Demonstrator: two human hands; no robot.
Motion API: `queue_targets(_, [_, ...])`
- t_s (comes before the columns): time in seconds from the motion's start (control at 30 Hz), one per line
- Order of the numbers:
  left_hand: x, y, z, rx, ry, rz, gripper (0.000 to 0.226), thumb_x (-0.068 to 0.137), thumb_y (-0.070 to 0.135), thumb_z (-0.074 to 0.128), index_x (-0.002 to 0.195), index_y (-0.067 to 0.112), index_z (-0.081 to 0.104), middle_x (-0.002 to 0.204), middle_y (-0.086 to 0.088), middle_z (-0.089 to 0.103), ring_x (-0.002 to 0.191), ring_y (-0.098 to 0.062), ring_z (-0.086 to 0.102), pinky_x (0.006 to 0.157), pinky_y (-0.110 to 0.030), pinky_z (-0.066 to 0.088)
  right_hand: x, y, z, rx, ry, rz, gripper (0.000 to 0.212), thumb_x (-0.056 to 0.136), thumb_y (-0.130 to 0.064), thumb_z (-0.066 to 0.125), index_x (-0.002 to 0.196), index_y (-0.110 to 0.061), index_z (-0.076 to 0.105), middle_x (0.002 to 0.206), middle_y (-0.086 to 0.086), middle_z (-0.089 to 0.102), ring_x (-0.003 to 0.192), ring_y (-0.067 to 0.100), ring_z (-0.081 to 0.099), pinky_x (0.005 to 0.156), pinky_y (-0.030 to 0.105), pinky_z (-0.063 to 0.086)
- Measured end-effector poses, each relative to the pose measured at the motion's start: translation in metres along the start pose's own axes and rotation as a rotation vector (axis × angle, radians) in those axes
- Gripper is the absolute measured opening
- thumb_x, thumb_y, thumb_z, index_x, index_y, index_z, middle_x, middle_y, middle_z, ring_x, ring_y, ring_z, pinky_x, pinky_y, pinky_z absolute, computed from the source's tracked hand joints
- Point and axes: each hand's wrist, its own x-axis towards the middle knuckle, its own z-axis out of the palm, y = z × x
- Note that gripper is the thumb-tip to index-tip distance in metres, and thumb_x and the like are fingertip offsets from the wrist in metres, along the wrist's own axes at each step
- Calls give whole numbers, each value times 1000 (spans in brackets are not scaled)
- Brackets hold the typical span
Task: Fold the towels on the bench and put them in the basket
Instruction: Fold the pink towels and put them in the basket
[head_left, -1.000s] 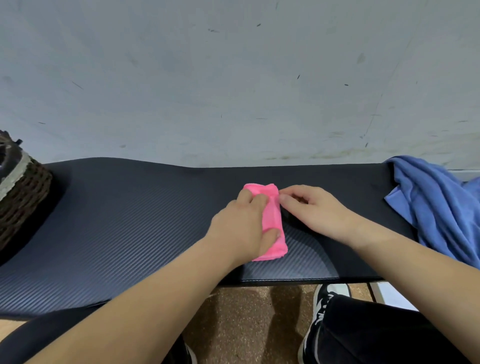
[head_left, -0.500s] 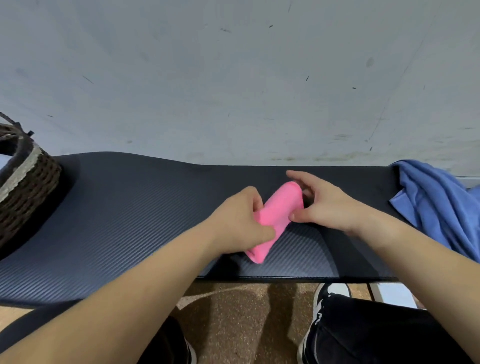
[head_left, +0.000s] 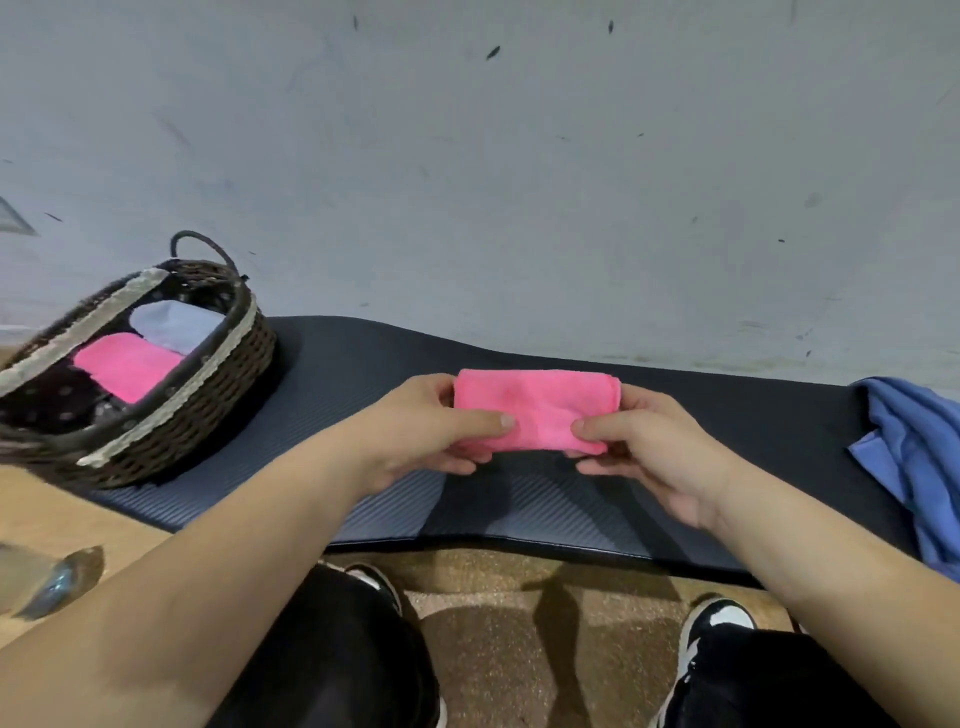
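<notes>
Half a second ago the pink towel (head_left: 535, 410) lay slanted, its near end down on the bench and its far end raised toward the wall; now it has been turned and lifted, and the view has swung so the basket shows far more fully.

The left hand (head_left: 431, 431) pinches the towel's left end, thumb on top and fingers curled beneath. The right hand (head_left: 654, 447) grips the right end the same way, thumb over the near edge. The towel hangs between the two hands, above the bench (head_left: 363, 374), with a shadow on the mat below it. Its long axis runs from one hand to the other, level and roughly parallel to the bench's front edge. The ends point at the basket on one side and the blue towel on the other.

Beyond the left hand, well apart and further from the person, the basket (head_left: 218, 395) stands on the bench's end: dark wicker with a pale trim band and a loop handle. Inside it lie a second pink towel (head_left: 124, 364) and a pale towel (head_left: 176, 322) beside it. Only bare mat lies between the left hand and the basket. Out past the right hand, the blue towel (head_left: 919, 452) sits crumpled and spills over the bench's edge.

The held towel is bright pink, plush, folded into a compact oblong, rounded at its right end, with a soft crease across its top face.
</notes>
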Motion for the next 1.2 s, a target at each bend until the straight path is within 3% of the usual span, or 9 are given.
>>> queue_targets(0.2, [-36,-22,-70,-296,159,13,40,87,18,82,123,6,69,112,-13,78,106,-27,75,99,-47,58,8,-5,99,51,-35,121,28,91,-10,73,118,-9,66,104,17,78,96,29,78,87,43,63])
queue_targets(0.3, [-47,-28,-107,-360,270,54,37,90,17,78,123,3,67,113,-17,77,102,-31,76,94,-47,60,13,-17,142,1,-83,119,29,93,-21,75,119,-12,66,107,10,77,92,24,79,76,36,63])
queue_targets(0.4, [-54,-24,-153,-376,388,76,28,92,19,76,117,8,69,109,-13,76,96,-26,75,85,-43,63,17,-37,181,-84,-153,74,30,92,-31,75,118,-17,68,107,4,77,89,20,77,71,33,61])
queue_targets(0.53, [-77,-13,-227,-240,508,106,11,94,18,73,104,14,71,97,-8,71,93,-25,70,90,-47,62,21,-62,236,-179,-214,28,33,91,-36,76,119,-20,68,98,4,70,79,17,72,71,33,62])
queue_targets(0.73, [-115,-20,-321,56,824,103,36,87,17,80,118,10,63,110,-15,69,96,-30,73,83,-47,64,25,-86,305,-268,-272,-9,25,93,-31,73,115,-22,68,99,4,71,81,18,73,73,34,63])
queue_targets(0.93, [-112,-58,-345,202,747,-128,28,87,9,76,113,7,64,106,-18,68,84,-29,71,69,-38,65,28,-90,349,-314,-340,-20,18,92,-28,72,109,-22,72,99,3,70,80,17,72,76,35,62])
queue_targets(1.07, [-101,-63,-360,74,677,-154,30,91,13,76,118,7,62,109,-17,67,97,-32,72,82,-43,65,34,-88,357,-320,-352,-25,17,94,-25,71,110,-21,70,97,3,69,78,16,71,71,32,61])
queue_targets(1.13, [-95,-68,-365,270,644,-212,28,90,20,77,113,10,64,106,-12,68,92,-28,70,81,-40,63,39,-88,357,-316,-339,-20,18,94,-24,71,111,-20,70,97,3,70,77,16,71,69,32,60])
queue_targets(1.2, [-88,-75,-363,624,622,-318,27,86,26,76,106,11,65,104,-10,69,91,-27,67,75,-36,59,44,-87,355,-316,-318,-10,20,93,-25,72,113,-21,70,98,4,71,77,16,72,67,30,61])
